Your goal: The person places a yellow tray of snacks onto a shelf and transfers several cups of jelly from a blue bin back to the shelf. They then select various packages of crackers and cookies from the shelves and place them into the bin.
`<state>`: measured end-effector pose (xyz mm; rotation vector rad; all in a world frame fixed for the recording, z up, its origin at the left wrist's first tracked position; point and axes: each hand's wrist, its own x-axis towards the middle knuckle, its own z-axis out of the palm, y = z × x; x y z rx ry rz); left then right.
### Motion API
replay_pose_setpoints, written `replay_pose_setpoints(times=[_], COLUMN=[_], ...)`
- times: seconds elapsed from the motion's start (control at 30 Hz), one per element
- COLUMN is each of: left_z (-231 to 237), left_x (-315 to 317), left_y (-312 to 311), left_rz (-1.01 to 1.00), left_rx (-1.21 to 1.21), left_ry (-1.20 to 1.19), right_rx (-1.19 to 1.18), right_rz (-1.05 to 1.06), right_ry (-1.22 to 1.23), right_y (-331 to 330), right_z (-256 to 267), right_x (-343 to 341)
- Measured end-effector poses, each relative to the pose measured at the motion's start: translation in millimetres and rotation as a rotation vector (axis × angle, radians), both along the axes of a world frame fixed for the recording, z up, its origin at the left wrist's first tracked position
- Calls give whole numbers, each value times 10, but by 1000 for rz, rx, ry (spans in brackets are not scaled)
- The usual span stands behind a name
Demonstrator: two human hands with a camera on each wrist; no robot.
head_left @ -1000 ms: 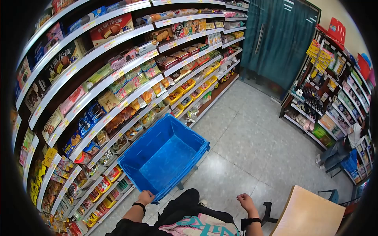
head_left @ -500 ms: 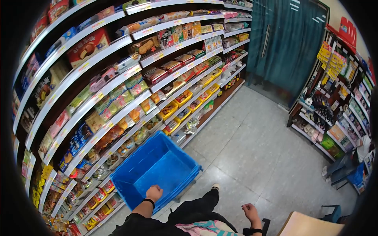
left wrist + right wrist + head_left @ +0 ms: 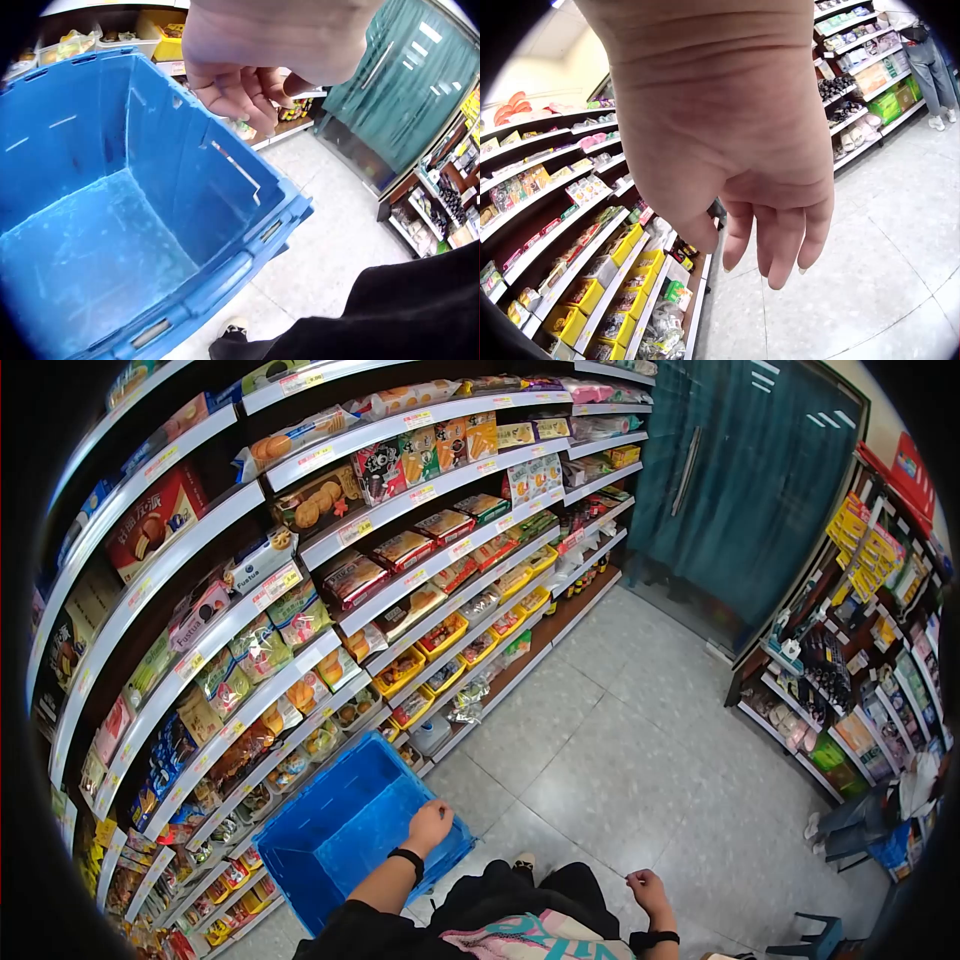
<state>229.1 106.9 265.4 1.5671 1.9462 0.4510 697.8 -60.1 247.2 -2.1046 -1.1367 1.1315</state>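
A blue plastic crate [image 3: 300, 822] stands beside the snack shelves, its bare bottom showing in the left wrist view. Over the crate's right side hangs my left hand [image 3: 430, 826], fingers loosely curled and holding nothing. In the left wrist view that hand [image 3: 277, 45] appears above and beyond the rim of the crate [image 3: 180, 142]. My right hand [image 3: 650, 893] hangs low on the right above the floor. Seen from its wrist, the right hand [image 3: 727, 150] has relaxed fingers pointing down and nothing in them.
Long shelves of packaged snacks [image 3: 400, 550] run along the left, with yellow bins [image 3: 400, 672] low down. A glass door with a green curtain [image 3: 740, 490] is at the back. Another goods rack [image 3: 830, 650] and a person in jeans [image 3: 928, 71] are at the right. Tiled floor [image 3: 600, 760] lies between.
My left hand has left the crate's near edge and moved forward and right over the crate. The crate and shelves have shifted left and down in view; the table at lower right has nearly left it.
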Motion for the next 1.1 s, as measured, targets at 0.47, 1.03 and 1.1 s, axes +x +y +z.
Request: replay_pose_setpoints(times=[0.47, 1.03, 1.1], left_z=[-148, 314, 317], left_x=[187, 1323, 1372], left_y=[648, 3107, 3360], left_rz=[316, 160, 167], left_rx=[-28, -26, -10], left_ry=[-447, -470, -498], right_rx=[-43, 1, -12], right_rz=[445, 457, 447], right_ry=[12, 41, 82], right_y=[2513, 4666, 4806], right_z=[28, 36, 89], right_x=[136, 1229, 1244])
